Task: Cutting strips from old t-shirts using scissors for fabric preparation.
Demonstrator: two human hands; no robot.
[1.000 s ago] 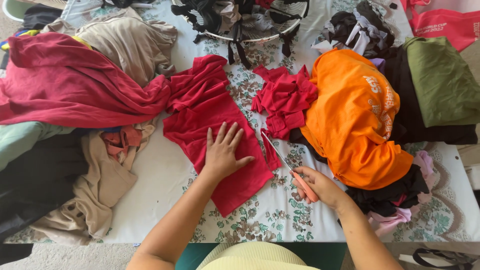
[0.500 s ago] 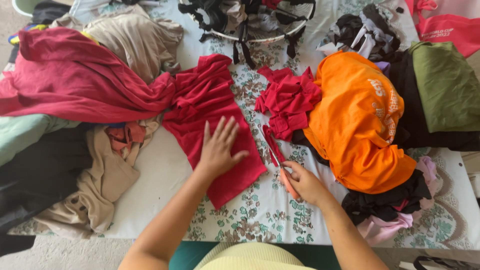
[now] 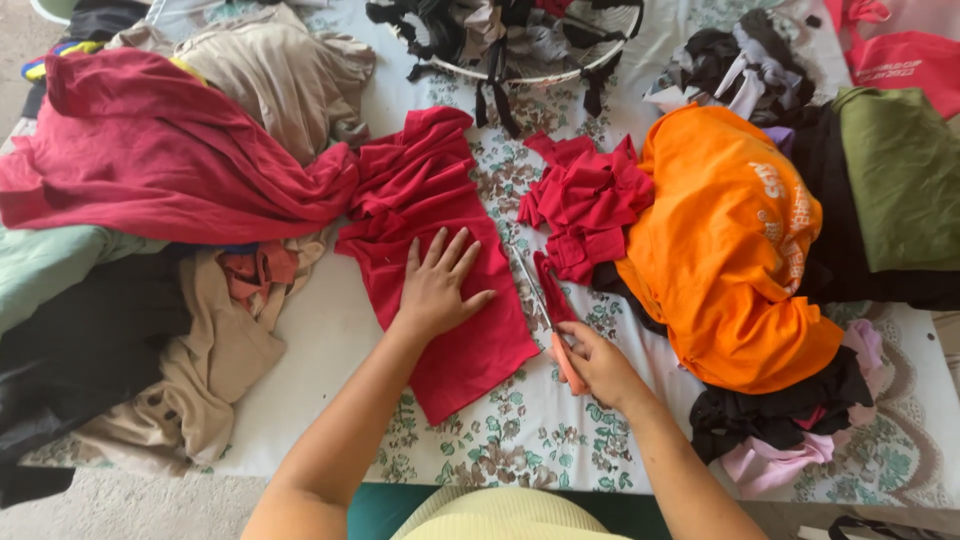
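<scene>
A long piece of red cloth [image 3: 430, 200] lies flat on the floral tablecloth [image 3: 520, 420]. My left hand [image 3: 437, 283] rests on it, palm down with the fingers spread. My right hand [image 3: 597, 362] grips orange-handled scissors [image 3: 548, 318], whose blades run along the cloth's right edge, beside a narrow red strip [image 3: 555, 295]. A heap of red cut pieces [image 3: 585, 205] sits just right of the blades.
An orange shirt [image 3: 735, 240] is piled at the right over black and pink garments. Left of the cloth lie a dark red garment [image 3: 160, 160], beige clothes [image 3: 215, 350] and black fabric. A round basket [image 3: 520, 35] of dark scraps stands at the far edge.
My right hand has slid the scissors forward along the cloth's right edge. My left hand stays flat on the red cloth.
</scene>
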